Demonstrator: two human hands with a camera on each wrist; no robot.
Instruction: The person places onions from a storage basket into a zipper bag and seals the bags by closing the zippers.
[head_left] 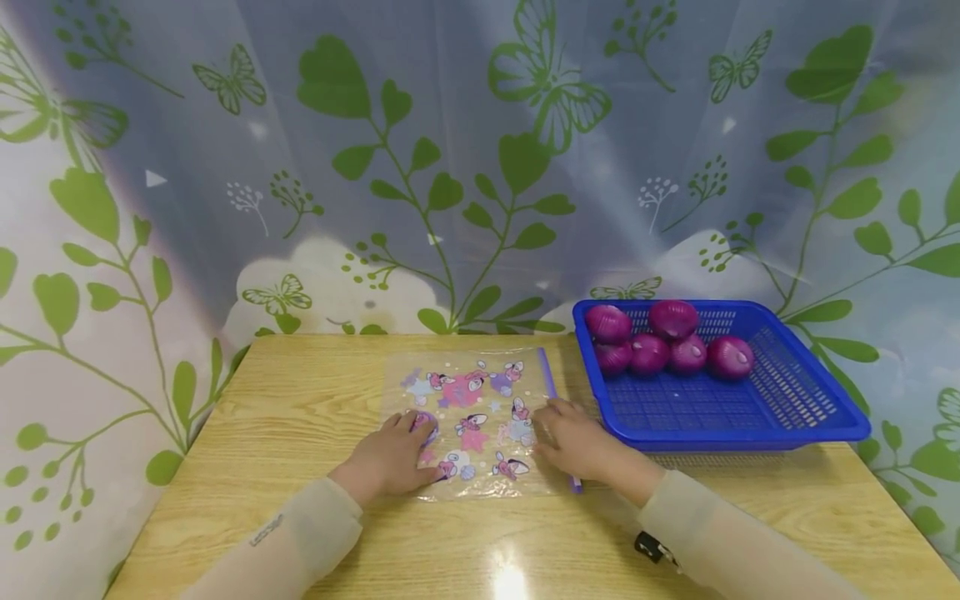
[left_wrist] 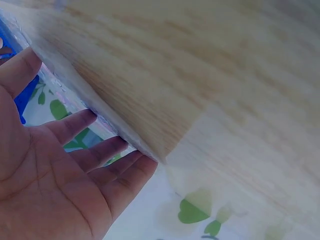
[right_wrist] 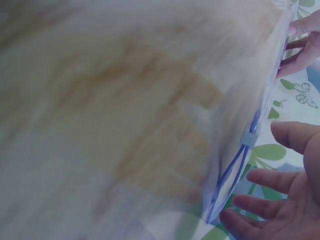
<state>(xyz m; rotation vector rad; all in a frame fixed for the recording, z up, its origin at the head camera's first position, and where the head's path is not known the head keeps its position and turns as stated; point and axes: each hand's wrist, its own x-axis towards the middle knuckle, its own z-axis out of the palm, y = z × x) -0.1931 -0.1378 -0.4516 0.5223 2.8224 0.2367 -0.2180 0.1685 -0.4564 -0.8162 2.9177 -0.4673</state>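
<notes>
My left hand (head_left: 392, 455) lies on bag (head_left: 480, 437), right hand (head_left: 579, 442) by zip (head_left: 549, 375), fingers loose, gripping nothing | I judge bag light, limp, slippery | best pinched along likely stiffer zip

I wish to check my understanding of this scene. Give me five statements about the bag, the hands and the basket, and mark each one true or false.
1. The purple onions lie inside the blue basket. True.
2. The left hand touches the printed bag. True.
3. In the head view, the basket stands to the left of the bag. False: it stands to the right of it.
4. The purple strip of the bag is on the side nearer the right hand. True.
5. The bag is full and stands upright. False: it lies flat on the wooden table.
</notes>
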